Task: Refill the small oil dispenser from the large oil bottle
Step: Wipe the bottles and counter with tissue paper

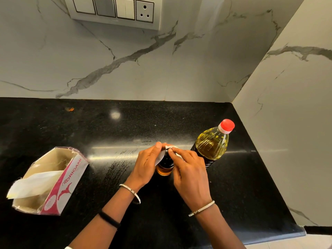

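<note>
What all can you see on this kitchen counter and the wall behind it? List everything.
large oil bottle: one, yellow oil, red cap on, upright at the counter's right
small oil dispenser: one, amber oil, black top, between the hands
tissue: one, white, at the dispenser's top
tissue box: one, pink and white, open, on the counter's left, a sheet sticking out
counter: one, black, speckled
switch panel: one, white and grey, top of the marble wall
bangles: two, silver, one on each wrist
black band: one, left forearm
left hand: grips the dispenser
right hand: pinches the tissue at the top
</note>
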